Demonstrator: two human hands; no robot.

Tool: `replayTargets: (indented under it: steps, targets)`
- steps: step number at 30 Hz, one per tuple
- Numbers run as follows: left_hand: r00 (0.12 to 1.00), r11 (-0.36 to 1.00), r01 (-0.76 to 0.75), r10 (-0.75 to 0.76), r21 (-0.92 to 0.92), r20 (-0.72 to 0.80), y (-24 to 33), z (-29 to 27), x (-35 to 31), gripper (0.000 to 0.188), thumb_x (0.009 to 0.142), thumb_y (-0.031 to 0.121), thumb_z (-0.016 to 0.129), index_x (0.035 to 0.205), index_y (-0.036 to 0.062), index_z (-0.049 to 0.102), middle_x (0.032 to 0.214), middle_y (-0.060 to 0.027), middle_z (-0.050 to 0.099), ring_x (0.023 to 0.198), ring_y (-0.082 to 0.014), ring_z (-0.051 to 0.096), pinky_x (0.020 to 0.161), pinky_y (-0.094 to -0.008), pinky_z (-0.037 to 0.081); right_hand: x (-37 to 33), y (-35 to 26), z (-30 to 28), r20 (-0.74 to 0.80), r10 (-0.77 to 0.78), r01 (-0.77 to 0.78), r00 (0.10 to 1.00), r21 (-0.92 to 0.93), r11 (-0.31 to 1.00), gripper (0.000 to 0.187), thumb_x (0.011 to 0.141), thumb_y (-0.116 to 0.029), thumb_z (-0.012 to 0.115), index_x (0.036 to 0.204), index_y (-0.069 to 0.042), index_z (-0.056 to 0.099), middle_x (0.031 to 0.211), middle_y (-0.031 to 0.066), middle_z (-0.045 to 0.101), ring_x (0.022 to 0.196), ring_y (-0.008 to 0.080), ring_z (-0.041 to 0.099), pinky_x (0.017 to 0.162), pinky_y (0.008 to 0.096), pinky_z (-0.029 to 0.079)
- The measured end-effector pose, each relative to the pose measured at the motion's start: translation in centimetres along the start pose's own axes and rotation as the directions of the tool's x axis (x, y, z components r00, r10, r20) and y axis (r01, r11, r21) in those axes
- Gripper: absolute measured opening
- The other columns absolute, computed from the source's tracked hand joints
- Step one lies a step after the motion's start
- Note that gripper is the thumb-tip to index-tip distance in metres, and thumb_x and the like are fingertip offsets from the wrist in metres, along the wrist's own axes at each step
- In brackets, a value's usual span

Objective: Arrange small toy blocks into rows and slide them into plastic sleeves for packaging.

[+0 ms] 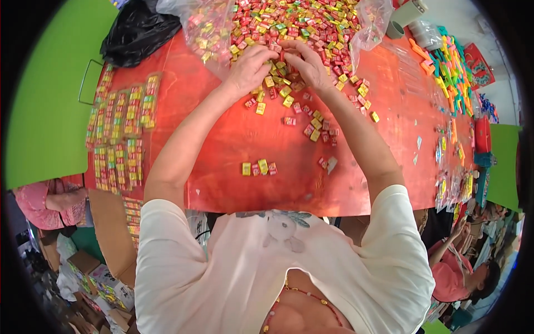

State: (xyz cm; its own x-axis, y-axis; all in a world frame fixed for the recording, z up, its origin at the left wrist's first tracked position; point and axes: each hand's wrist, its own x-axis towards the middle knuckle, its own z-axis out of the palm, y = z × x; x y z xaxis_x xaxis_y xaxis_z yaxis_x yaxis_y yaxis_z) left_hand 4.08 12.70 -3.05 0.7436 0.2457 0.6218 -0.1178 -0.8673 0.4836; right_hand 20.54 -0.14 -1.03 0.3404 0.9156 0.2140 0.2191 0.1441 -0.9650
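From where I stand, the person's two hands meet at the near edge of a big heap of small block-shaped packets (pixel 300 25), far too many to count, mostly red and yellow with a few green. The left hand (pixel 248 70) and right hand (pixel 312 68) reach into them with fingers bent and close together; I can't tell whether either grips a packet. Four packets, two yellow and two red, stand apart in a short row (pixel 259 168) near the counter's front edge, and one red packet (pixel 322 162) lies right of them beside a clear scrap (pixel 332 165). At the left are about ten filled clear packs (pixel 132 111), four of them in the lower group. One black plastic bag (pixel 139 33) sits behind those. The counter (pixel 222 145) is red and scuffed, with colourful plastic pieces (pixel 453 78) heaped at its right. Below its left end stands one open cardboard box (pixel 114 231) holding more packs. Two other people in pink are in the room, one at each side, and green panels (pixel 50 94) flank the counter.
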Motion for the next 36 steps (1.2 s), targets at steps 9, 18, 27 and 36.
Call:
replayTargets:
  steps: [9, 18, 27, 36]
  targets:
    - [0.936, 0.993, 0.047, -0.082, 0.108, 0.343, 6.6, -4.9, -8.5, 0.027, 0.093, 0.014, 0.062, 0.119, 0.0122, 0.069, 0.137, -0.0069, 0.061, 0.139, -0.03, 0.045, 0.114, -0.051, 0.025, -10.7, -3.4, -1.6, 0.385, -0.097, 0.383, 0.918, -0.791, 0.478, 0.037, 0.096, -0.022, 0.061, 0.132, -0.016, 0.062, 0.143, 0.0065, 0.054, 0.131, 0.0276, 0.051, 0.11, 0.0505, 0.032]
    - [0.938, 0.95, 0.266, -0.294, 0.163, 0.182, 7.6, -4.8, -11.4, 0.044, 0.095, 0.016, 0.061, 0.139, 0.011, 0.056, 0.152, -0.013, 0.047, 0.143, -0.0323, 0.04, 0.112, -0.0499, 0.031, -14.4, -4.4, 3.1, 0.392, -0.176, 0.43, 0.903, -0.841, 0.33, 0.055, 0.09, -0.034, 0.065, 0.141, -0.019, 0.052, 0.145, 0.0105, 0.05, 0.134, 0.0277, 0.047, 0.106, 0.0492, 0.037]
    - [0.909, 0.893, 0.412, -0.417, -0.183, 0.013, 11.0, -7.8, -14.9, 0.041, 0.094, 0.012, 0.06, 0.135, 0.0099, 0.06, 0.147, -0.0137, 0.05, 0.136, -0.0319, 0.048, 0.104, -0.0395, 0.043, -15.8, -4.8, 2.5, 0.252, -0.234, 0.318, 0.939, -0.895, 0.314, 0.039, 0.088, -0.025, 0.069, 0.126, -0.017, 0.063, 0.135, 0.0097, 0.056, 0.126, 0.0282, 0.052, 0.104, 0.0498, 0.037]
    - [0.829, 0.775, 0.418, -0.538, 0.473, 0.149, 13.7, -9.9, -14.3, 0.036, 0.085, 0.026, 0.073, 0.117, 0.0104, 0.065, 0.114, -0.0082, 0.058, 0.114, -0.0273, 0.054, 0.097, -0.0439, 0.036, -14.4, -5.9, 7.2, 0.355, -0.257, 0.423, 0.899, -0.856, 0.297, 0.03, 0.087, -0.018, 0.07, 0.117, -0.015, 0.068, 0.112, 0.0056, 0.061, 0.105, 0.0247, 0.058, 0.099, 0.0449, 0.039]
